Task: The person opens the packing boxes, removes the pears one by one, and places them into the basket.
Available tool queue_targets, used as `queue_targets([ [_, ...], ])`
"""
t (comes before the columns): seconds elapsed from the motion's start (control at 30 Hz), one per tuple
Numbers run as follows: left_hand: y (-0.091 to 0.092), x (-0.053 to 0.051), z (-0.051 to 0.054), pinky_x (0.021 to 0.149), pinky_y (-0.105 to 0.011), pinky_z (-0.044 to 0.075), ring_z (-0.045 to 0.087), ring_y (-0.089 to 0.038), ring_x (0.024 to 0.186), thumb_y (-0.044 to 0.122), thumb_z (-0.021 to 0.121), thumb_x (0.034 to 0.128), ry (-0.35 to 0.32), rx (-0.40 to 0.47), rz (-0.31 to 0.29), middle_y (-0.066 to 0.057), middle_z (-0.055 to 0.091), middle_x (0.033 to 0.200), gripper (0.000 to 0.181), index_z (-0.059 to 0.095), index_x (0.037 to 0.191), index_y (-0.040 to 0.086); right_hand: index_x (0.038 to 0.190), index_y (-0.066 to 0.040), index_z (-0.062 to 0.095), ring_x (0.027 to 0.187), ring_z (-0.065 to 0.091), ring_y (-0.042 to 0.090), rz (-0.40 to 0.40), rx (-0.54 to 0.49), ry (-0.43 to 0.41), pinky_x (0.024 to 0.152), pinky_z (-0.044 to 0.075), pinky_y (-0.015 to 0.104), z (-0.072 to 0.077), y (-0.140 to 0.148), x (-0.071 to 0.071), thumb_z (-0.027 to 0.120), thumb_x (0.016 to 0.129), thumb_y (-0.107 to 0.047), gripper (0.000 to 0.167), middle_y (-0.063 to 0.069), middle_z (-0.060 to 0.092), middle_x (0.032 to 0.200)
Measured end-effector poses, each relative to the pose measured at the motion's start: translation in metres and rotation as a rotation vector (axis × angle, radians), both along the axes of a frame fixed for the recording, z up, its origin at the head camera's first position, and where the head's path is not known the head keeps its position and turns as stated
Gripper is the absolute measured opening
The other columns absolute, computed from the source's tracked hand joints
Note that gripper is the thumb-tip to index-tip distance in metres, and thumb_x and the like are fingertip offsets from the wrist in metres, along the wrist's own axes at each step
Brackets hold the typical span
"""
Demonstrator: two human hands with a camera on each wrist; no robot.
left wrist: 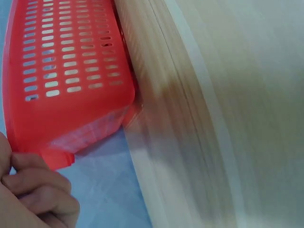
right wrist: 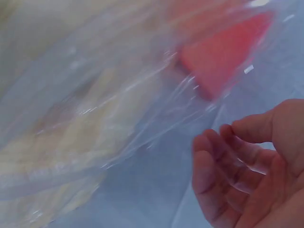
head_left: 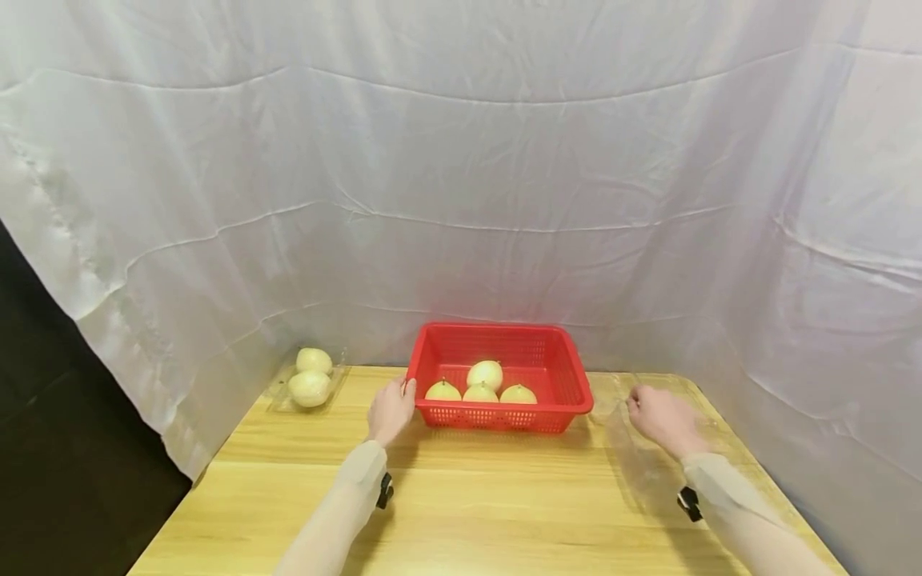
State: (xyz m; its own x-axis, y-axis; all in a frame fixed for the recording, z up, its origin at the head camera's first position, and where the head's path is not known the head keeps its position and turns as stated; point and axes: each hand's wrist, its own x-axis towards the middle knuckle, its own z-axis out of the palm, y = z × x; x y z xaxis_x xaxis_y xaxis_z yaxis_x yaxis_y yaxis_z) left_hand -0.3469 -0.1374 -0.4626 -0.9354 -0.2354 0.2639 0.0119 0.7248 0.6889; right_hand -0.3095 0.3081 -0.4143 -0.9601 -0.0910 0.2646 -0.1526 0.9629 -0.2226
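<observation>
A red perforated plastic basket (head_left: 471, 330) stands at the far side of the table, holding several pale yellow, rounded fruits (head_left: 485, 374), some with short stems. My left hand (head_left: 391, 414) grips the basket's left end, and the left wrist view has its curled fingers (left wrist: 45, 183) at the rim. To the basket's right, my right hand (head_left: 666, 422) holds a thin clear plastic piece (head_left: 637, 468), blurred and slanting down toward me. In the right wrist view, this clear plastic (right wrist: 109, 99) spreads before the basket's corner; thumb and curled fingers meet near its edge.
Two more pale yellow fruits (head_left: 311, 387) rest on a clear plastic tray (head_left: 277, 394) at the table's back left. More clear plastic (head_left: 684, 386) lies at the back right corner. A pale curtain (head_left: 461, 176) hangs behind and along both sides of the wooden table (head_left: 475, 504).
</observation>
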Motion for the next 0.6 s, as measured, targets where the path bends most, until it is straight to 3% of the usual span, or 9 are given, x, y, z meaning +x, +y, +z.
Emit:
queue_targets([
  [0.2,-0.014,0.001,-0.002,0.088,-0.057,0.048,0.062,-0.041,0.113,0.037,0.04,0.1025,0.003,0.013,-0.025,-0.015,0.067,0.123,0.045,0.064,0.128,0.009,0.081,-0.015,0.064,0.061,0.055,0.018,0.031,-0.033,0.033,0.049,0.038,0.038,0.008,-0.033,-0.001,0.054,0.093,-0.023,0.017,-0.001,0.06,0.068],
  [0.4,-0.035,-0.001,-0.003,0.081,-0.055,0.049,0.064,-0.041,0.108,0.039,0.042,0.1,-0.073,-0.023,0.015,-0.015,0.068,0.121,0.043,0.066,0.125,0.013,0.083,-0.013,0.068,0.064,0.054,0.018,0.088,-0.071,0.016,0.054,0.042,0.036,0.008,-0.061,-0.003,0.061,0.09,-0.021,0.013,0.0,0.062,0.074],
  [0.6,-0.063,0.001,-0.004,0.073,-0.052,0.05,0.066,-0.04,0.095,0.029,0.051,0.0971,-0.07,-0.1,0.079,-0.019,0.068,0.116,0.036,0.064,0.122,0.008,0.103,0.0,0.07,0.084,0.064,0.03,0.169,-0.031,0.115,0.072,0.054,0.048,-0.006,-0.078,-0.006,0.072,0.085,-0.014,0.023,0.016,0.068,0.096],
])
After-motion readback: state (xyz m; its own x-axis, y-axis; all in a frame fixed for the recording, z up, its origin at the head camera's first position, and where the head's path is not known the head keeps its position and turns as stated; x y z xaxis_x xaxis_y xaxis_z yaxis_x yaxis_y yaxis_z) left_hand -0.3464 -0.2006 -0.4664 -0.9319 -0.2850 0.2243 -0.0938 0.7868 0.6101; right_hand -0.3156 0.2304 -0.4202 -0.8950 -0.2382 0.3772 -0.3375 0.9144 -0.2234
